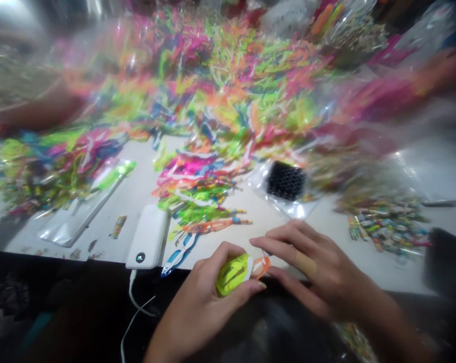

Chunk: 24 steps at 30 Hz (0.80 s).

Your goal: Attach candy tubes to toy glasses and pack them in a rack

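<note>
white tabletop piled with neon plastic, power bank near left hand.

Neon yellow plastic piece noted as glossy and smooth-moulded; orange plastic strip likewise shiny. Clear film bag observed glossy, crinkled. Black plastic mesh appears rough, matt. White power bank has smooth plastic casing.

Far plastic heap a blur, yellow piece partly behind the left hand, dark lump cut off at right.
</note>
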Available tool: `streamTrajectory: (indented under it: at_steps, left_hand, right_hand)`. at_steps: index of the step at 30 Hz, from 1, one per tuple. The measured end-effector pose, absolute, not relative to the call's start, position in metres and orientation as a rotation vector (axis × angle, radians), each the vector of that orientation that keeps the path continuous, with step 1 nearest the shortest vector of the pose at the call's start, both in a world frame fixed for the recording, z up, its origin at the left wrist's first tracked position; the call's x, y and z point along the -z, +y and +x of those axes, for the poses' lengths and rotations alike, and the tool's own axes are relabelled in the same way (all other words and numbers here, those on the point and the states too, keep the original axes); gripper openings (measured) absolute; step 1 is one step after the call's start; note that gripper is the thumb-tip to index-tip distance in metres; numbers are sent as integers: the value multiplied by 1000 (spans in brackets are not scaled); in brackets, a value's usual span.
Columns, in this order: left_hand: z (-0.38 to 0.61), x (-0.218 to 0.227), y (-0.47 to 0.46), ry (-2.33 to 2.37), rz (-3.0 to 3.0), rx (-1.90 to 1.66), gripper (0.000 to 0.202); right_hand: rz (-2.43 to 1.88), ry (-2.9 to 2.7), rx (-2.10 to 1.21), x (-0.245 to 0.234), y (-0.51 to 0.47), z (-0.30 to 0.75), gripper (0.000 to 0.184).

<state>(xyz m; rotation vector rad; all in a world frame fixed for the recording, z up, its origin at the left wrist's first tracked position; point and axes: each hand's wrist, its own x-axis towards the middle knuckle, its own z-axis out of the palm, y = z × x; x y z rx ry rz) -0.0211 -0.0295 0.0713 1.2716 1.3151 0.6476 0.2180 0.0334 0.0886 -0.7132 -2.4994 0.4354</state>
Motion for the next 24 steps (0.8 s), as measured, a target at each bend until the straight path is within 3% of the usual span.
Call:
streamTrajectory:
  at_steps: [3, 8, 24]
  left_hand:
    - [-24, -72, -29, 1333, 1241, -665, 34]
    - [-31, -74, -27, 1292, 1196, -642, 32]
    - [-35, -46, -7, 1242, 918, -649, 33]
  right_hand:
    - [-651, -2530, -310, -85, 35, 218, 31]
    - [-554, -2583, -102, -81, 38, 216, 36]
    - [-639, -2582, -373, -63, 58, 193, 15]
